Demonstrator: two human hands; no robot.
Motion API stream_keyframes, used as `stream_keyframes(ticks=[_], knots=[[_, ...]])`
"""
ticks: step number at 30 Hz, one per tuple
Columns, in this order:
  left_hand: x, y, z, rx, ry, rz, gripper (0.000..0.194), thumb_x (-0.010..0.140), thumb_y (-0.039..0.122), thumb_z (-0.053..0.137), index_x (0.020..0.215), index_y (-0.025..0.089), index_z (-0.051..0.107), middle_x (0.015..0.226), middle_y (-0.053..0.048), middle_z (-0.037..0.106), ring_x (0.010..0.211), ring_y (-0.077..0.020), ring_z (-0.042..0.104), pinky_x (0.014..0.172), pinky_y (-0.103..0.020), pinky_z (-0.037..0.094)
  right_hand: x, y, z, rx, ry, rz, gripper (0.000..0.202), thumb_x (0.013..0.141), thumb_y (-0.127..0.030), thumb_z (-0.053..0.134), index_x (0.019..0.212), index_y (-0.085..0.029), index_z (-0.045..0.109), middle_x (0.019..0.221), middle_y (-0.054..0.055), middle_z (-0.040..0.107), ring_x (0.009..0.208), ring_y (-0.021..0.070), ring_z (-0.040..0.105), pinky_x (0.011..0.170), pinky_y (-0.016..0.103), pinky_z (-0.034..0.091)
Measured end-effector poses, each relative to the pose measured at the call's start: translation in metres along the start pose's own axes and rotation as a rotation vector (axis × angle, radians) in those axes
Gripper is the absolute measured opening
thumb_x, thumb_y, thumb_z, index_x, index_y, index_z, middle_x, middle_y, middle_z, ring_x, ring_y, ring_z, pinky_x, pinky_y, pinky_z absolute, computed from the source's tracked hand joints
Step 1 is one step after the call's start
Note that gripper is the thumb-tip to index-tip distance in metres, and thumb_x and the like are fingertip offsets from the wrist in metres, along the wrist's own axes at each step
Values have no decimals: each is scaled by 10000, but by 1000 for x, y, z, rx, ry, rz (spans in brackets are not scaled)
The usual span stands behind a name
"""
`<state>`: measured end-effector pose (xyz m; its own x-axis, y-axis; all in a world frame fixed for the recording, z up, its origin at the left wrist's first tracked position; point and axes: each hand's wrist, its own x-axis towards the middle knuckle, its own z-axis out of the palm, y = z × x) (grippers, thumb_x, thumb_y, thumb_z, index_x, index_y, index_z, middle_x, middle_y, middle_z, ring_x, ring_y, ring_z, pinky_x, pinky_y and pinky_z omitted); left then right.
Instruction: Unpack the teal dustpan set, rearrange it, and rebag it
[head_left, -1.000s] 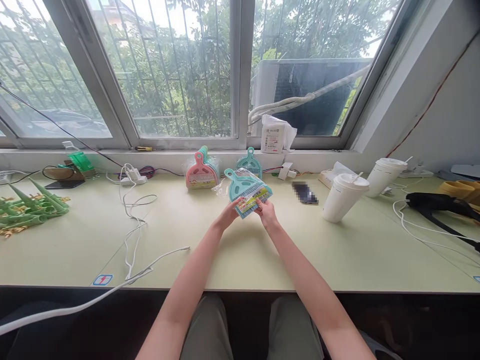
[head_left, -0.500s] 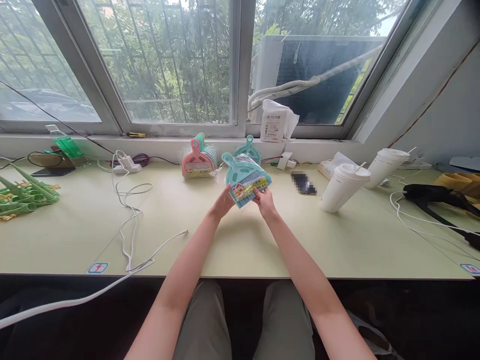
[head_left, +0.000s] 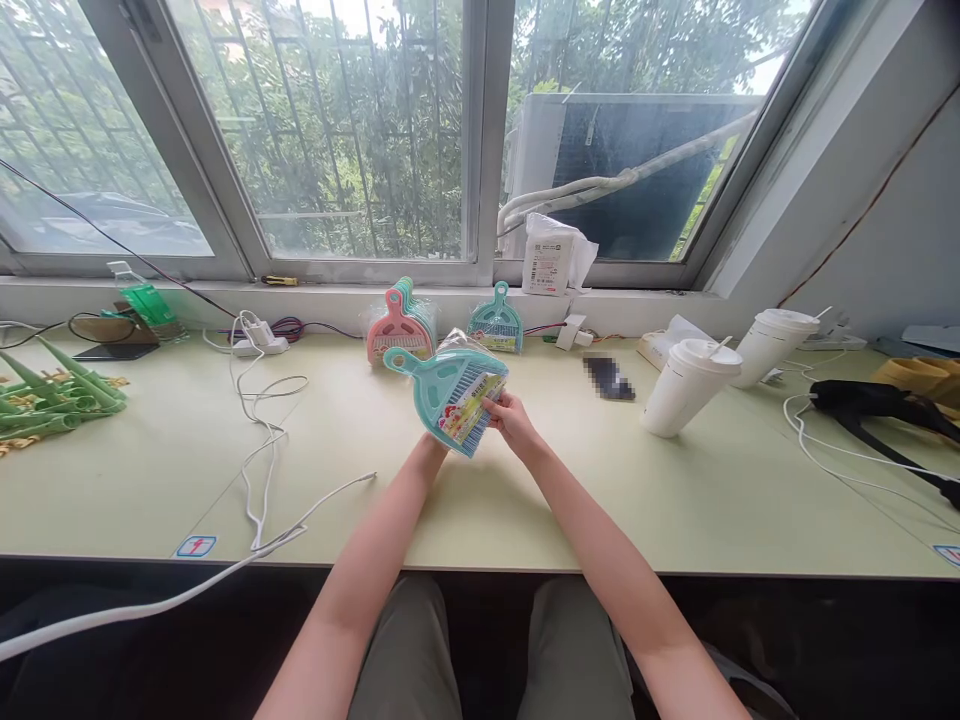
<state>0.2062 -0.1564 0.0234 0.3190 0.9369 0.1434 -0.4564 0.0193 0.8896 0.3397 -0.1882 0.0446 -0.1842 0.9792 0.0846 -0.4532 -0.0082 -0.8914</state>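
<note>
Both hands held a teal mini dustpan set [head_left: 448, 396] above the table [head_left: 525, 500], the right hand [head_left: 508, 418] pinching its label edge, the left hand [head_left: 429, 446] gripping underneath, mostly hidden. Bare tabletop lay open before the near edge. Two lidded cups [head_left: 690, 385] stood to the right, contents unseen. More packaged dustpans [head_left: 401, 330] leaned by the sill.

Bright daylight from window [head_left: 337, 130]; soft shadows; fisheye bending at edges; sharp.
</note>
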Motion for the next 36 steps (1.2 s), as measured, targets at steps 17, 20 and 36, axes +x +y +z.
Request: stream_keyframes(ticks=[17, 20, 36], knots=[[-7, 11, 38, 51, 54, 104, 512, 778, 430, 671, 1226, 204, 565, 1257, -87, 628, 1199, -290, 556, 985, -432, 456, 16, -9, -34, 116, 309, -163, 301, 698, -297, 775, 933, -203, 612, 988, 37, 720, 912, 185, 697, 849, 349, 590], [-9, 17, 29, 190, 43, 40, 547, 753, 419, 689, 1249, 245, 537, 1268, -81, 617, 1191, -312, 553, 900, -436, 496, 17, -12, -38, 132, 285, -112, 261, 719, -258, 753, 931, -199, 614, 958, 33, 727, 868, 173, 703, 823, 323, 595], [-8, 19, 16, 280, -29, -14, 638, 753, 460, 667, 1330, 313, 438, 1344, -75, 546, 1136, -286, 569, 799, -404, 546, 18, -21, -49, 73, 235, -76, 269, 717, -241, 741, 943, -197, 602, 950, 36, 729, 778, 182, 706, 773, 365, 605]])
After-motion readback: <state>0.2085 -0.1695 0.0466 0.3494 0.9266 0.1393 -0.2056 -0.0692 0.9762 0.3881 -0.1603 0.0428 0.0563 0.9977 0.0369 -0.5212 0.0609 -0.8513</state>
